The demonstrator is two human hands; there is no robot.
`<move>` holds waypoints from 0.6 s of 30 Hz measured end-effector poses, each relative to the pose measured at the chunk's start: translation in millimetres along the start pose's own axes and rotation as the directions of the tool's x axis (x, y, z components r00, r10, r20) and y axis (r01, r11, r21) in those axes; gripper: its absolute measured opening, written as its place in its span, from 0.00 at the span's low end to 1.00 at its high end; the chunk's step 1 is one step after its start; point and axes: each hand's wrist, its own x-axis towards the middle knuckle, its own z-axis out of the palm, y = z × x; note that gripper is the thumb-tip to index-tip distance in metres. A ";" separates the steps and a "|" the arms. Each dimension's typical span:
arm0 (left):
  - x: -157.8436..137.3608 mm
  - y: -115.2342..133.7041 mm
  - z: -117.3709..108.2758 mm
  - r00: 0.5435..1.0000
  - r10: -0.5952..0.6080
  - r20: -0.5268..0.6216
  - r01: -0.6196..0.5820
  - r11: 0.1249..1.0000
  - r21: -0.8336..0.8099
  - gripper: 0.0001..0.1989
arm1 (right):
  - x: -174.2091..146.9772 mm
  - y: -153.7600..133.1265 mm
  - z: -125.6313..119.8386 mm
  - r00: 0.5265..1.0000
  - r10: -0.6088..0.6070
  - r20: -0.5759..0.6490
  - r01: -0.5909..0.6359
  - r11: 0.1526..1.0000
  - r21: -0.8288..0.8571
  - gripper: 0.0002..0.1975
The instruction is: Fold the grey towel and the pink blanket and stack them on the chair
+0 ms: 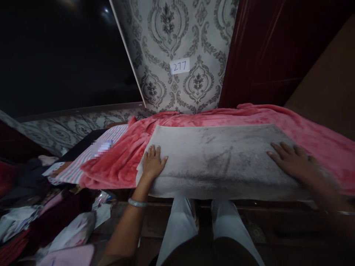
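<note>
Fingers (152,150) spread and released, the left hand (152,164) and right hand (294,161) rest flat near opposite ends of a grey plush cloth (219,162), which lies across a pink blanket (119,159). Beyond, white paper (180,66) on patterned wallpaper (169,22) reads "277".

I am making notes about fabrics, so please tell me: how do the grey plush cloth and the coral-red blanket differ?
Colour: the grey plush cloth is grey with darker patches, while the coral-red blanket is reddish pink.
Pose: the grey plush cloth is spread fairly flat on top; the coral-red blanket lies under it, bunched in folds at the left.
Extent: the coral-red blanket reaches past the grey plush cloth on both sides.
Both look soft and piled.
</note>
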 end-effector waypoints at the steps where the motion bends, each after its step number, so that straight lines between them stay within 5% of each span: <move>1: -0.1 0.4 -0.4 1.000 0.001 0.005 -0.001 1.000 -0.002 0.37 | -0.8 -2.9 -0.9 0.999 0.034 0.000 -0.034 0.999 -0.004 0.48; 12: 19.3 5.6 -24.1 0.998 0.033 0.054 -0.031 0.999 -0.040 0.31 | 10.7 -28.6 -14.0 0.980 0.172 0.096 -0.159 0.979 -0.129 0.38; 15: 48.0 32.5 -39.9 0.981 0.164 0.101 -0.156 0.984 -0.082 0.30 | 26.0 -70.8 -13.2 0.984 0.104 0.143 -0.083 0.986 -0.145 0.34; 18: 83.7 72.6 -50.7 0.914 0.349 0.206 -0.329 0.936 -0.127 0.32 | 47.1 -133.6 -7.0 0.979 -0.098 0.181 0.113 0.991 -0.076 0.32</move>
